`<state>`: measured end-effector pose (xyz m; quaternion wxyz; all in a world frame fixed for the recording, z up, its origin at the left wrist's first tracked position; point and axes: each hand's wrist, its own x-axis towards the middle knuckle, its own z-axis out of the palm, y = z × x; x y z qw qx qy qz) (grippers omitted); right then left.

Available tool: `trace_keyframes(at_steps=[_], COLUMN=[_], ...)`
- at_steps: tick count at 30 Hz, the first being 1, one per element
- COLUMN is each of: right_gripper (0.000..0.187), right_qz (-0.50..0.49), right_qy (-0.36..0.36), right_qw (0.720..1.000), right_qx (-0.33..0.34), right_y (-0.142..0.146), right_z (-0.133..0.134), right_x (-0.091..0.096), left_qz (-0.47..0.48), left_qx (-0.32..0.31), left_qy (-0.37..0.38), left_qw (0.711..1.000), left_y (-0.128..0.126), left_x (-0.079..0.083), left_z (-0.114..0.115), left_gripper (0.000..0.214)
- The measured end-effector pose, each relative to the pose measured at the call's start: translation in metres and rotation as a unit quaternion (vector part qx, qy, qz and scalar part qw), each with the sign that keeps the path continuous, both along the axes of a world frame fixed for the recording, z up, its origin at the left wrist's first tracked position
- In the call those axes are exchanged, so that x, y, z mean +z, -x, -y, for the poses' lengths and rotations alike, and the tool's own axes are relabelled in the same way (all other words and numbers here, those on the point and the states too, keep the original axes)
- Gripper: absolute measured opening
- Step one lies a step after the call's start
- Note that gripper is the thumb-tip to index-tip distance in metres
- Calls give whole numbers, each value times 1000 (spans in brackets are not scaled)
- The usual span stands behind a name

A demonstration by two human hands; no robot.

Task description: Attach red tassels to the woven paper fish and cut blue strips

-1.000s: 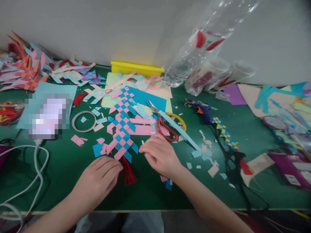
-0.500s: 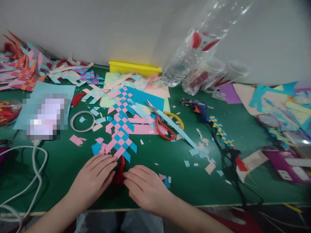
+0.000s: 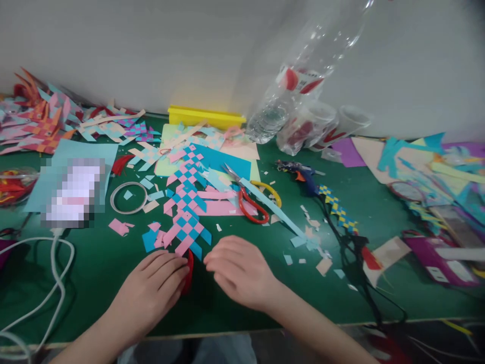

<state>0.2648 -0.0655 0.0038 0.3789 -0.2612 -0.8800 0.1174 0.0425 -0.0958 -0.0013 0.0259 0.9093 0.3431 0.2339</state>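
My left hand (image 3: 153, 278) rests low over the table with its fingers curled on a red tassel (image 3: 190, 265), partly hidden behind them. Just above, a pink-and-blue woven paper fish (image 3: 188, 227) lies at the near end of a row of similar checkered pieces (image 3: 188, 194). My right hand (image 3: 242, 270) hovers right of the tassel, apart from it. Its fingers are bent and pressed together; whether anything is pinched in them is hidden. Blue and pink paper scraps (image 3: 151, 240) lie beyond my left hand.
Scissors (image 3: 252, 205) and a tape roll (image 3: 129, 197) lie beyond my hands. A glue gun (image 3: 308, 182) with its black cord is on the right, near a plastic bottle (image 3: 280, 101) and cups (image 3: 348, 124). A phone (image 3: 71, 194) with a white cable (image 3: 56, 263) sits left.
My right hand has left the tassel and moved up and slightly right. My left hand stays at the tassel. The view has shifted a little.
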Motion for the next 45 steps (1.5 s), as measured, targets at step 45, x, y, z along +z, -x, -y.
trace_keyframes(at_steps=[45], right_gripper=[18], right_qz=[-19], right_qy=[16], right_qw=[989], right_qx=[-143], right_y=[-4], right_z=[-59], right_x=[-47], left_qz=[-110], left_qx=[117], left_qy=[-1], left_qw=[987], left_y=[-30], left_x=[6], left_z=[-1], left_gripper=[34])
